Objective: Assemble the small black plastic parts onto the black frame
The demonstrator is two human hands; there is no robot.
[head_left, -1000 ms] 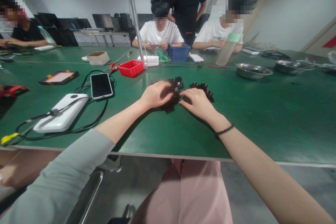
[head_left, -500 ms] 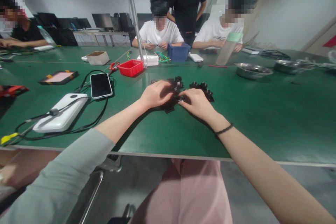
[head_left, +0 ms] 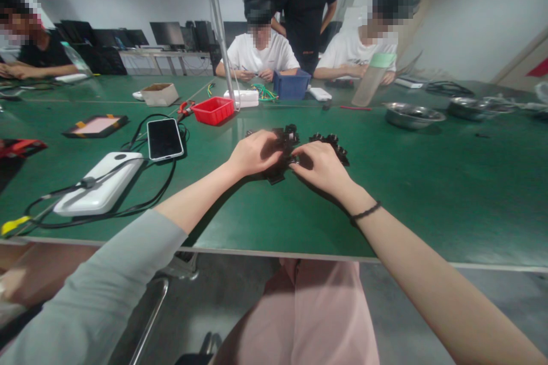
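Both my hands meet at a cluster of small black parts [head_left: 276, 175] on the green table [head_left: 257, 219]. My left hand [head_left: 256, 152] curls over the left side of the cluster, its fingers wrapped round a black part. From the right, my right hand [head_left: 319, 161] pinches at the cluster's edge, where a small shiny bit shows at the fingertips; its kind is too small to tell. Behind my right hand lies a second group of black parts [head_left: 341, 153], with round knobs on top. My fingers hide much of the first cluster.
To the left lie a phone [head_left: 165, 140], a white power bank [head_left: 100, 183] with black cables, and a red tray [head_left: 213, 110]. Farther back stand a blue bin [head_left: 291, 85], a bottle [head_left: 372, 81] and a metal bowl [head_left: 413, 116]. Several people are across the table.
My right hand's fingers have shifted very slightly at the black parts. My left hand stays where it was.
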